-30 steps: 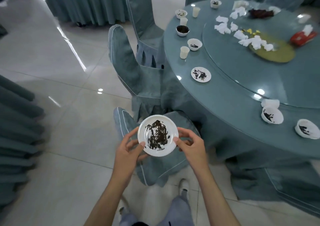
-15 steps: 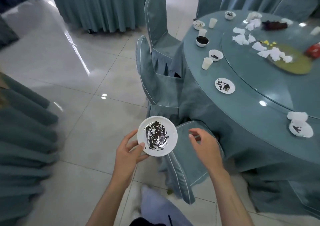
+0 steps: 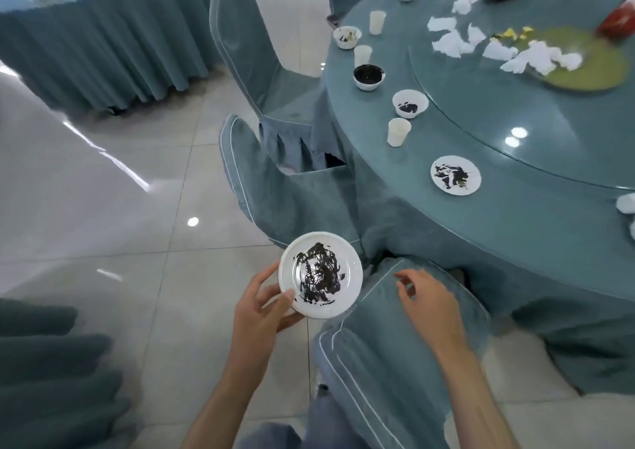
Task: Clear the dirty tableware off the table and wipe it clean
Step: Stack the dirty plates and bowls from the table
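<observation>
The left hand (image 3: 261, 307) alone holds the sauce-smeared white plate (image 3: 321, 275), thumb on its rim and fingers (image 3: 264, 278) curled beneath, over the tiled floor (image 3: 137, 208) beside the bench (image 3: 515, 225). A second ago both hands gripped this plate. The right hand (image 3: 429, 306) has since let go and moved off to the right, and it now hovers over the covered chair (image 3: 395, 362), its fingers (image 3: 403, 276) loosely spread and holding nothing. The view has swung closer to the bench, where a second smeared plate (image 3: 455, 175), a paper cup (image 3: 398, 132), a stained bowl (image 3: 410, 103) and a bowl of dark sauce (image 3: 368, 76) remain along the edge, with crumpled tissues (image 3: 453, 41) farther in.
</observation>
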Tool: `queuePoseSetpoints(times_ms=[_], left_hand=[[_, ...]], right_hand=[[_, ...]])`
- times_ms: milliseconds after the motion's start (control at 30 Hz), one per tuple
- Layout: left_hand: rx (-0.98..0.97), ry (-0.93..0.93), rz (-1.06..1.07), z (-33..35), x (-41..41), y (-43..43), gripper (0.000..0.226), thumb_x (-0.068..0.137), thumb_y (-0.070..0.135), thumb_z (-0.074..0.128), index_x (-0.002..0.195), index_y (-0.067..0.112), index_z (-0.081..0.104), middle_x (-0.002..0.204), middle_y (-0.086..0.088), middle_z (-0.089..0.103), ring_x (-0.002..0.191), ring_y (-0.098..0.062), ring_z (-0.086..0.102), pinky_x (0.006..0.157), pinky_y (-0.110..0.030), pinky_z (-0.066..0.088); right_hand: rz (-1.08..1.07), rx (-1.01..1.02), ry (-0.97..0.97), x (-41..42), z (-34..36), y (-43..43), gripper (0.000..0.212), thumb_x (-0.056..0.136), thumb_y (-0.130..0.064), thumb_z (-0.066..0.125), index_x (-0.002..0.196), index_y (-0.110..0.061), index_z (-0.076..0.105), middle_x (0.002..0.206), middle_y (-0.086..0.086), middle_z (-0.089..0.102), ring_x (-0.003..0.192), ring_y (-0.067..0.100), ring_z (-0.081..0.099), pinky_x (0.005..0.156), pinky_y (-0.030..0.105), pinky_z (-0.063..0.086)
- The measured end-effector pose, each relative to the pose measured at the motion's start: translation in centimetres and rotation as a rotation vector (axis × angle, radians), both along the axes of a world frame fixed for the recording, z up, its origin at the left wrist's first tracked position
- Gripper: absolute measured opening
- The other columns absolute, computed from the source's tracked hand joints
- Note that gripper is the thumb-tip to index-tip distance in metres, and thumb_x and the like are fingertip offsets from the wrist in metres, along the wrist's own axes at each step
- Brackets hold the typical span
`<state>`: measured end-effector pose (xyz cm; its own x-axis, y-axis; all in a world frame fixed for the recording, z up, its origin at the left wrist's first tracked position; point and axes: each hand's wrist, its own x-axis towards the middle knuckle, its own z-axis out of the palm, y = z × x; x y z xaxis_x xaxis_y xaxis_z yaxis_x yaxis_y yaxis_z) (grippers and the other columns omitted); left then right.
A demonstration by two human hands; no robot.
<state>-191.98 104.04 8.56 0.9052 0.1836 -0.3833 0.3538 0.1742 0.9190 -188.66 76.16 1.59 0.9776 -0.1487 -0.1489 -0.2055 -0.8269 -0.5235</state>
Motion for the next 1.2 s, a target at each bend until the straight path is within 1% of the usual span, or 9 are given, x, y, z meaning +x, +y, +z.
queuePoseSetpoints(times_ms=[233, 300, 400, 467, 600, 700, 767, 967, 1200], left_hand=[[-0.004, 0.016, -0.17, -0.3, 8.8, 2.0, 0.046, 0.097, 0.002, 0.066, 0.137, 0.023, 0.061, 0.11, -0.013, 0.076, 0.105, -0.03, 0.074, 0.079, -0.043, 0.064], [-0.016, 0.021, -0.206, -0.9, 11.3, 2.9, 0.045, 0.097, 0.002, 0.067, 0.136, 0.023, 0.061, 0.109, -0.015, 0.076, 0.104, -0.03, 0.074, 0.078, -0.042, 0.064], [-0.041, 0.033, -0.246, -1.7, 15.1, 4.1, 0.046, 0.096, 0.0, 0.067, 0.134, 0.024, 0.063, 0.106, -0.014, 0.077, 0.101, -0.03, 0.075, 0.075, -0.04, 0.064], [-0.056, 0.02, -0.296, -2.0, 17.8, 5.0, 0.047, 0.096, 0.0, 0.067, 0.136, 0.024, 0.062, 0.107, -0.014, 0.077, 0.101, -0.031, 0.075, 0.076, -0.042, 0.064], [-0.069, 0.006, -0.443, -1.3, 23.2, 6.6, 0.048, 0.097, 0.0, 0.066, 0.139, 0.022, 0.059, 0.109, -0.01, 0.078, 0.104, -0.029, 0.075, 0.081, -0.047, 0.064], [-0.113, 0.001, -0.479, -0.6, 27.0, 7.3, 0.048, 0.096, 0.0, 0.067, 0.138, 0.022, 0.059, 0.11, -0.009, 0.078, 0.103, -0.028, 0.076, 0.078, -0.043, 0.064], [-0.122, -0.004, -0.491, -0.6, 29.1, 7.2, 0.048, 0.096, 0.001, 0.068, 0.137, 0.023, 0.059, 0.109, -0.009, 0.078, 0.102, -0.028, 0.076, 0.078, -0.044, 0.064], [-0.127, 0.018, -0.548, -1.5, 33.2, 5.1, 0.049, 0.096, -0.001, 0.067, 0.139, 0.02, 0.058, 0.105, -0.011, 0.078, 0.104, -0.028, 0.075, 0.078, -0.043, 0.064], [-0.031, 0.025, -0.661, -3.3, 38.4, 0.6, 0.05, 0.095, -0.002, 0.068, 0.137, 0.024, 0.061, 0.106, -0.012, 0.078, 0.102, -0.027, 0.075, 0.08, -0.047, 0.064]], right_hand=[[-0.147, -0.023, 0.055, 4.2, -0.3, 1.6, 0.018, 0.102, -0.034, 0.055, 0.115, -0.034, 0.068, 0.105, -0.015, 0.069, 0.082, 0.005, 0.06, 0.077, 0.032, 0.051], [-0.172, -0.036, 0.078, 5.3, -0.4, 2.6, 0.018, 0.102, -0.034, 0.056, 0.115, -0.033, 0.068, 0.106, -0.014, 0.069, 0.083, 0.007, 0.061, 0.077, 0.033, 0.052], [-0.232, -0.085, 0.11, 7.1, -0.7, 3.9, 0.016, 0.101, -0.033, 0.057, 0.112, -0.031, 0.069, 0.103, -0.01, 0.069, 0.086, 0.013, 0.065, 0.075, 0.034, 0.052], [-0.269, -0.117, 0.133, 8.4, -0.8, 4.9, 0.015, 0.101, -0.035, 0.057, 0.11, -0.031, 0.069, 0.103, -0.009, 0.07, 0.089, 0.017, 0.066, 0.075, 0.035, 0.052], [-0.375, -0.135, 0.156, 10.6, -0.2, 7.1, 0.015, 0.099, -0.033, 0.059, 0.11, -0.032, 0.069, 0.107, -0.009, 0.071, 0.092, 0.018, 0.067, 0.075, 0.035, 0.051], [-0.464, -0.142, 0.146, 12.1, 0.8, 8.7, 0.016, 0.098, -0.032, 0.058, 0.11, -0.032, 0.07, 0.106, -0.009, 0.071, 0.095, 0.019, 0.067, 0.077, 0.036, 0.053], [-0.503, -0.142, 0.135, 13.1, 1.3, 9.1, 0.016, 0.098, -0.033, 0.059, 0.11, -0.032, 0.07, 0.104, -0.01, 0.071, 0.094, 0.017, 0.067, 0.077, 0.036, 0.054], [-0.57, -0.156, 0.175, 15.9, 0.4, 7.1, 0.015, 0.097, -0.036, 0.059, 0.107, -0.031, 0.069, 0.102, -0.01, 0.071, 0.094, 0.018, 0.067, 0.075, 0.036, 0.052], [-0.679, -0.086, 0.238, 20.9, -3.7, -0.2, 0.013, 0.095, -0.031, 0.06, 0.104, -0.029, 0.069, 0.103, -0.008, 0.071, 0.096, 0.022, 0.067, 0.078, 0.038, 0.054]])
